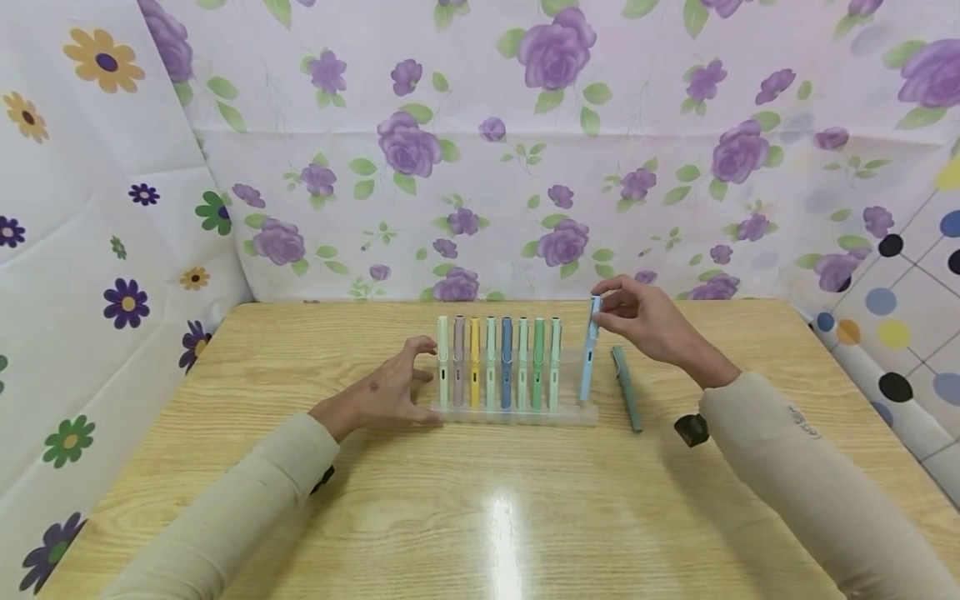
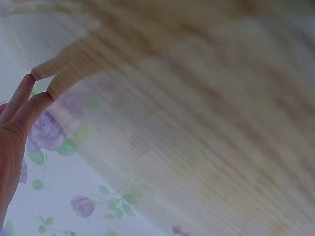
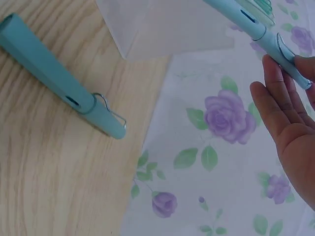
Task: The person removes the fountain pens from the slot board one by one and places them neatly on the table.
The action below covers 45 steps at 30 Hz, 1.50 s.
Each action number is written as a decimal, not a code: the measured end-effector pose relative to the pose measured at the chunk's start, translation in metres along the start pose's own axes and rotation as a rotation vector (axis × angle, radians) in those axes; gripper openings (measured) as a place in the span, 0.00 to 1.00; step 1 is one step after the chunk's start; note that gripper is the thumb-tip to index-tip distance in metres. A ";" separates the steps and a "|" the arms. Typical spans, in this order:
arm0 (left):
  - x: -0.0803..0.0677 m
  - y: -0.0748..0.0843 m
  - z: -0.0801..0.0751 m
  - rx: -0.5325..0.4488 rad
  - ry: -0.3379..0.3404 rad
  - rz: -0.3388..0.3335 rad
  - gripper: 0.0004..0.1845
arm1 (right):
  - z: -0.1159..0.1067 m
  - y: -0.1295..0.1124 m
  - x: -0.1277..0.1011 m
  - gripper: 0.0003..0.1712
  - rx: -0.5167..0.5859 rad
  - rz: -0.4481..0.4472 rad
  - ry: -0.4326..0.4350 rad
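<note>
My right hand (image 1: 645,321) pinches a light blue pen (image 1: 590,354) by its clipped cap end, upright over the right end of a translucent pen stand (image 1: 517,417). In the right wrist view this pen (image 3: 266,39) slants past the stand's clear panel (image 3: 167,29), thumb and fingers at its cap. Several capped pens, including a yellow pen (image 1: 475,367) and a dark blue pen (image 1: 507,367), stand in a row. Fingers spread, my left hand (image 1: 390,387) is at the stand's left end, thumb tip at its base. The left wrist view shows only extended fingers (image 2: 29,108) by the glossy tabletop.
A dark green pen (image 1: 627,390) lies on the wooden table (image 1: 420,508), just right of the stand. Flowered cloth (image 1: 480,208) hangs along the table's back edge, with more patterned cloth on both sides.
</note>
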State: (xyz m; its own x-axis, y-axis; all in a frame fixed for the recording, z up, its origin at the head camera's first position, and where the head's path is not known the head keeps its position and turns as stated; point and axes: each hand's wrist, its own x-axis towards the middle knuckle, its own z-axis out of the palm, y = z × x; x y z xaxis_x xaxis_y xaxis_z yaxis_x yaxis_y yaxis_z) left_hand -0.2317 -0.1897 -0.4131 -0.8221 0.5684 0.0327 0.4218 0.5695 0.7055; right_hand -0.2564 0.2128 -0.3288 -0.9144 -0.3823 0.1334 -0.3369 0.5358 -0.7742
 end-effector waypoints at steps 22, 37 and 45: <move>0.000 0.000 -0.001 0.016 0.001 0.005 0.56 | -0.027 0.037 -0.015 0.27 0.133 0.108 -0.028; 0.000 0.000 -0.001 0.022 0.006 0.023 0.56 | -0.030 0.071 -0.024 0.31 0.159 0.190 -0.075; 0.000 -0.001 -0.001 0.007 0.000 0.022 0.55 | -0.023 0.086 -0.023 0.31 0.190 0.249 -0.107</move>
State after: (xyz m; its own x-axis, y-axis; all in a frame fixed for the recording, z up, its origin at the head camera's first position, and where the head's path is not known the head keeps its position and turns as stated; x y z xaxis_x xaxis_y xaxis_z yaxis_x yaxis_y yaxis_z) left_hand -0.2330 -0.1908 -0.4133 -0.8128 0.5806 0.0478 0.4419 0.5611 0.6999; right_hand -0.2690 0.2849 -0.3840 -0.9311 -0.3398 -0.1328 -0.0486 0.4764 -0.8779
